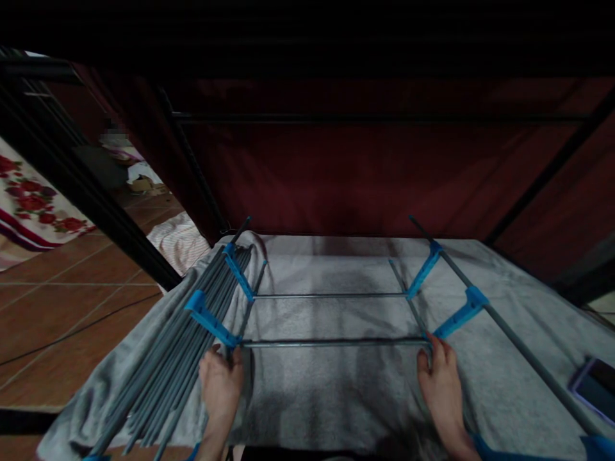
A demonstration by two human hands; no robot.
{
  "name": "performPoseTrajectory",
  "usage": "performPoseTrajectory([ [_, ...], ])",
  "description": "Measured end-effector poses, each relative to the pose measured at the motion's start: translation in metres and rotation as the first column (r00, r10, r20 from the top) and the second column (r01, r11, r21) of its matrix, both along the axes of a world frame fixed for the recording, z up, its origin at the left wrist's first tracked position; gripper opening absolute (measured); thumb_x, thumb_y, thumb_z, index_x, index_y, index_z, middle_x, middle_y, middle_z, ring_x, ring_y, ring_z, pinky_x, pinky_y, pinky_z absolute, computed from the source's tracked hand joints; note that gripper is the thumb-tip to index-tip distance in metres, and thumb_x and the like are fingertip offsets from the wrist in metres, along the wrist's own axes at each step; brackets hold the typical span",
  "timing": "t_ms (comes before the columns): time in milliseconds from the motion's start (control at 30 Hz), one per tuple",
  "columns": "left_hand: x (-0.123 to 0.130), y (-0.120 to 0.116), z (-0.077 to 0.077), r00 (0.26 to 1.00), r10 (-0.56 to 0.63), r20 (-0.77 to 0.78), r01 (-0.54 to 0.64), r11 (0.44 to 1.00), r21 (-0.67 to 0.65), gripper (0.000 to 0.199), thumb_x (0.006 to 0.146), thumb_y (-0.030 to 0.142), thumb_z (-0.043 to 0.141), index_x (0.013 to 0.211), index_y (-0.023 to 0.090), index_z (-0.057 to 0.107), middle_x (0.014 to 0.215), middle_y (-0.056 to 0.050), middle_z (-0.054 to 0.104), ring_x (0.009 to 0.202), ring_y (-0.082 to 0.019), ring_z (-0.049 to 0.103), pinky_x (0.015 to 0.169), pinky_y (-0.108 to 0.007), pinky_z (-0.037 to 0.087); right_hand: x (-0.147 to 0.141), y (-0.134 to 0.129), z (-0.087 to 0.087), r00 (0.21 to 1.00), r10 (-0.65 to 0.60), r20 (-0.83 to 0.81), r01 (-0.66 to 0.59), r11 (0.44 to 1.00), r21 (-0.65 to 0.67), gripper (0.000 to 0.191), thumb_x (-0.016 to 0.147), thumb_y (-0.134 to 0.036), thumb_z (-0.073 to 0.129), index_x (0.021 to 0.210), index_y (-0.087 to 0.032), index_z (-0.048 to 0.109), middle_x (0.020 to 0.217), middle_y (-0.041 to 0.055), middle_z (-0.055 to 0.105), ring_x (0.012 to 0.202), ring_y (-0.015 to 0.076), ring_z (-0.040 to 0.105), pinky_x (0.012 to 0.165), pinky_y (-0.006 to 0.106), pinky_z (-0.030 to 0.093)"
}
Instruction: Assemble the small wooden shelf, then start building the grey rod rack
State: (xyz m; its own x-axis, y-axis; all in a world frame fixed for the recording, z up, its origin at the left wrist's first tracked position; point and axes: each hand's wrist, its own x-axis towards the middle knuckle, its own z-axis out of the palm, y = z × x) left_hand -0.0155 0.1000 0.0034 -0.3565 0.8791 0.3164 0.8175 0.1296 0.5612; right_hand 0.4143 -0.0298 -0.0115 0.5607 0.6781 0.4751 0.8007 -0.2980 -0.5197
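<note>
A partly assembled rack of grey tubes and blue plastic brackets lies on a grey cloth. My left hand point(221, 378) is closed on a grey tube just below the near left blue bracket point(211, 320). Fingers of my right hand point(439, 381) grip the lower end of the near right blue bracket point(461, 314), where a grey crossbar point(336, 343) meets it. Farther back, a thinner crossbar point(331, 296) joins the far left bracket point(239, 272) and the far right bracket point(423, 272). A long side tube point(528, 358) runs through both right brackets.
Several loose grey tubes point(168, 371) lie bundled along the left. A phone point(596, 387) rests on the cloth point(336, 403) at the right edge. Dark frame bars and a dark red panel point(346, 179) stand behind. Left is a tiled floor point(72, 320) with a cable.
</note>
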Motion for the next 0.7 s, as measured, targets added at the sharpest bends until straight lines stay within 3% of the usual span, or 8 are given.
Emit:
performPoseTrajectory([
  [100, 0.017, -0.011, 0.023, 0.976, -0.13, -0.176, 0.146, 0.986, 0.076, 0.031, 0.088, 0.038, 0.039, 0.101, 0.014, 0.055, 0.092, -0.012, 0.057, 0.093, -0.03, 0.055, 0.085, -0.041, 0.044, -0.002, 0.011, 0.036, 0.989, 0.136, 0.064, -0.139, 0.989, 0.049, 0.043, 0.09, -0.034, 0.035, 0.127, -0.02, 0.051, 0.125, 0.0135, 0.051, 0.116, 0.0275, 0.05, 0.097, 0.044, 0.042],
  [200, 0.039, -0.014, 0.059, 0.937, -0.218, -0.272, 0.27, 0.947, 0.173, 0.031, 0.091, 0.037, 0.04, 0.104, 0.016, 0.058, 0.096, -0.013, 0.06, 0.094, -0.029, 0.054, 0.088, -0.04, 0.041, 0.005, 0.03, 0.08, 0.97, 0.161, 0.182, -0.181, 0.979, 0.097, 0.042, 0.09, -0.033, 0.037, 0.126, -0.02, 0.053, 0.126, 0.014, 0.051, 0.117, 0.028, 0.048, 0.097, 0.045, 0.041],
  [333, 0.056, -0.001, 0.124, 0.938, -0.114, -0.327, 0.225, 0.918, 0.326, 0.037, 0.092, 0.036, 0.042, 0.117, 0.014, 0.057, 0.113, -0.016, 0.057, 0.108, -0.032, 0.051, 0.093, -0.044, 0.037, 0.024, 0.055, 0.14, 0.942, -0.012, 0.335, -0.048, 0.984, 0.171, 0.044, 0.089, -0.034, 0.041, 0.126, -0.015, 0.055, 0.134, 0.017, 0.047, 0.122, 0.0324, 0.043, 0.1, 0.05, 0.035],
  [433, 0.054, 0.019, 0.166, 0.927, -0.002, -0.374, 0.152, 0.916, 0.371, 0.041, 0.092, 0.037, 0.041, 0.121, 0.013, 0.057, 0.121, -0.017, 0.056, 0.118, -0.035, 0.046, 0.098, -0.047, 0.033, 0.038, 0.069, 0.172, 0.898, -0.184, 0.4, 0.14, 0.98, 0.138, 0.047, 0.091, -0.035, 0.036, 0.126, -0.01, 0.055, 0.132, 0.0206, 0.05, 0.121, 0.0348, 0.045, 0.099, 0.048, 0.034],
  [500, 0.048, 0.033, 0.184, 0.911, 0.084, -0.403, 0.052, 0.948, 0.315, 0.044, 0.093, 0.039, 0.038, 0.123, 0.012, 0.056, 0.119, -0.018, 0.058, 0.117, -0.035, 0.048, 0.096, -0.047, 0.034, 0.045, 0.076, 0.184, 0.895, -0.231, 0.382, 0.259, 0.966, -0.023, 0.05, 0.094, -0.034, 0.029, 0.127, -0.006, 0.054, 0.125, 0.0232, 0.054, 0.113, 0.0358, 0.052, 0.092, 0.046, 0.039],
  [600, 0.042, 0.049, 0.196, 0.884, 0.108, -0.455, -0.093, 0.994, 0.055, 0.047, 0.094, 0.041, 0.032, 0.116, 0.01, 0.059, 0.103, -0.019, 0.064, 0.101, -0.034, 0.059, 0.084, -0.044, 0.043, 0.051, 0.083, 0.191, 0.936, -0.216, 0.277, 0.311, 0.877, -0.367, 0.052, 0.096, -0.033, 0.021, 0.122, -0.005, 0.056, 0.107, 0.0252, 0.062, 0.096, 0.0362, 0.062, 0.077, 0.044, 0.044],
  [700, 0.04, 0.057, 0.197, 0.875, 0.063, -0.48, -0.161, 0.973, -0.167, 0.043, 0.095, 0.034, 0.027, 0.108, 0.01, 0.06, 0.09, -0.019, 0.066, 0.089, -0.033, 0.065, 0.072, -0.04, 0.046, 0.05, 0.086, 0.19, 0.943, -0.187, 0.276, 0.306, 0.816, -0.491, 0.048, 0.095, -0.025, 0.019, 0.116, -0.005, 0.058, 0.096, 0.0246, 0.062, 0.09, 0.0356, 0.065, 0.072, 0.043, 0.044],
])
